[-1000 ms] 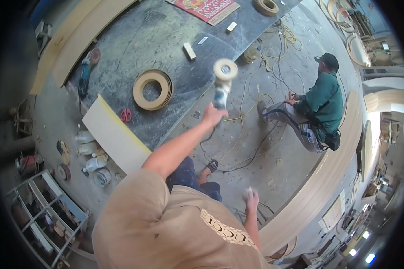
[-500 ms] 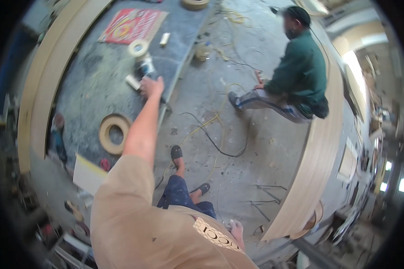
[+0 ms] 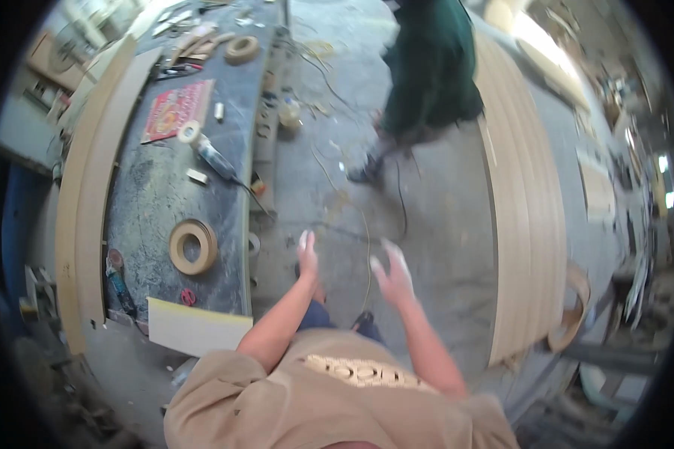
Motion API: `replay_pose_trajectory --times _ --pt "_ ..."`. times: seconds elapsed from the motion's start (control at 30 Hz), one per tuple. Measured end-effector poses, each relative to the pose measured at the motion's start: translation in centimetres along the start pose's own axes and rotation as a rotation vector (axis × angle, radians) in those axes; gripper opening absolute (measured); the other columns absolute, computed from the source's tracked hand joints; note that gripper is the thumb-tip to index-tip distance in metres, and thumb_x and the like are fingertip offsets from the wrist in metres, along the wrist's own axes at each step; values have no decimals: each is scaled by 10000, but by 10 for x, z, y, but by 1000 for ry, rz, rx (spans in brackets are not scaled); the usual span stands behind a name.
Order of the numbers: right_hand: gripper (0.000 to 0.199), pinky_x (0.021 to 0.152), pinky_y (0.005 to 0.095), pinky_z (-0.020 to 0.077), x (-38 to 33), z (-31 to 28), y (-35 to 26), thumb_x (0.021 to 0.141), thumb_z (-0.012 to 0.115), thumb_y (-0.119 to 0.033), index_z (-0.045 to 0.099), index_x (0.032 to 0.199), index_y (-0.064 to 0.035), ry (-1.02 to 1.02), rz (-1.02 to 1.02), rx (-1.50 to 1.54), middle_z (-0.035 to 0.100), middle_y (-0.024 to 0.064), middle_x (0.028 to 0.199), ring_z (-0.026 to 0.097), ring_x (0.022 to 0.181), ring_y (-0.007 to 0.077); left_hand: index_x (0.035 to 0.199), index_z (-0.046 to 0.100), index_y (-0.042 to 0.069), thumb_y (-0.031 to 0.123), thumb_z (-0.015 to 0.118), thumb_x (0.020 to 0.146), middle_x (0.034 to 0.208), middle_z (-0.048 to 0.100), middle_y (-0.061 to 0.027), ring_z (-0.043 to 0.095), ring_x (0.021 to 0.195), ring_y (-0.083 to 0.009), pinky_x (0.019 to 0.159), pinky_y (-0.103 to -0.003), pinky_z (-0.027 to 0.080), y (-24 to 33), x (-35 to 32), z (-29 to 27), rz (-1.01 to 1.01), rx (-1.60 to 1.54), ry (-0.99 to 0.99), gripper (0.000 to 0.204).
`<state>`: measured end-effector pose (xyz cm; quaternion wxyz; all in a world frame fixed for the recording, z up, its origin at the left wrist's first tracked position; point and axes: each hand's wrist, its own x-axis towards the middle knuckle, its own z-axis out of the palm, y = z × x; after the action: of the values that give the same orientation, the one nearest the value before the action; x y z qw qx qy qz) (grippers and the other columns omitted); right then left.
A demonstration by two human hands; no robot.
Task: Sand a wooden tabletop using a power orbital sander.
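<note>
My left hand (image 3: 307, 258) hangs empty over the concrete floor, fingers loosely apart, just right of the workbench edge. My right hand (image 3: 394, 273) is also empty with fingers spread, a little to its right. A power sander with a round pale disc (image 3: 206, 150) lies on the dark workbench (image 3: 150, 202), its cable trailing off the edge. A roll of tan edge banding (image 3: 192, 246) lies flat on the bench nearer to me.
Another person in a green top (image 3: 430, 71) stands ahead on the floor among loose cables. Long curved wooden panels (image 3: 524, 202) stand on the right; another curved board (image 3: 82, 202) lies along the bench's left. A red printed sheet (image 3: 177, 109) and a pale board (image 3: 198, 329) rest on the bench.
My left hand set the sander down on the bench and drew back empty. The view swung toward the floor, and both hands now hang in front of me.
</note>
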<state>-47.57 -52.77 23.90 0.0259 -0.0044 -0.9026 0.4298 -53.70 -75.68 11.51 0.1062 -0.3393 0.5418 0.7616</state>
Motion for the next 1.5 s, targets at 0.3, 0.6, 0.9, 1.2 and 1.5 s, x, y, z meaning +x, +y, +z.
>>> replay_pose_trajectory --times 0.3,0.6,0.9,1.2,1.5 --pt "732 1256 534 265 -38 -145 -24 973 697 -428 453 1573 -88 311 -345 -153 425 233 1623 379 1517 426 1707 205 262 750 419 990 1776 159 -93 294 1567 -368 1197 -581 287 6 -146 57 -47 -38 -295 894" --pt "570 1269 420 263 -88 -155 72 1118 405 -313 429 1575 28 501 -122 188 463 211 1607 392 1523 310 1526 452 133 721 506 1007 1512 537 -124 576 1281 -324 1112 -487 435 -79 -225 263 2 161 -898 787" --pt "673 1294 396 217 -166 -212 38 1156 278 -466 387 1603 25 619 -82 875 416 164 1656 358 1538 259 1673 242 175 823 439 954 1488 580 -203 628 1282 -413 952 -591 504 -16 -233 228 259 222 -455 988" --pt "581 1253 466 327 -280 -94 8 1127 354 -418 547 1497 -14 -7 12 1890 500 152 1601 447 1490 280 1508 437 98 660 476 1042 1345 614 -175 644 1225 -329 1004 -468 530 -46 -309 -47 0 -84 -211 731" --pt "642 1139 448 467 -377 53 -123 1122 424 -532 499 1474 1 -364 634 1316 617 164 1417 616 1293 285 1427 531 0 546 356 1087 1469 580 -213 630 1205 -316 1084 -455 496 -90 -366 -251 -98 -690 -755 666"
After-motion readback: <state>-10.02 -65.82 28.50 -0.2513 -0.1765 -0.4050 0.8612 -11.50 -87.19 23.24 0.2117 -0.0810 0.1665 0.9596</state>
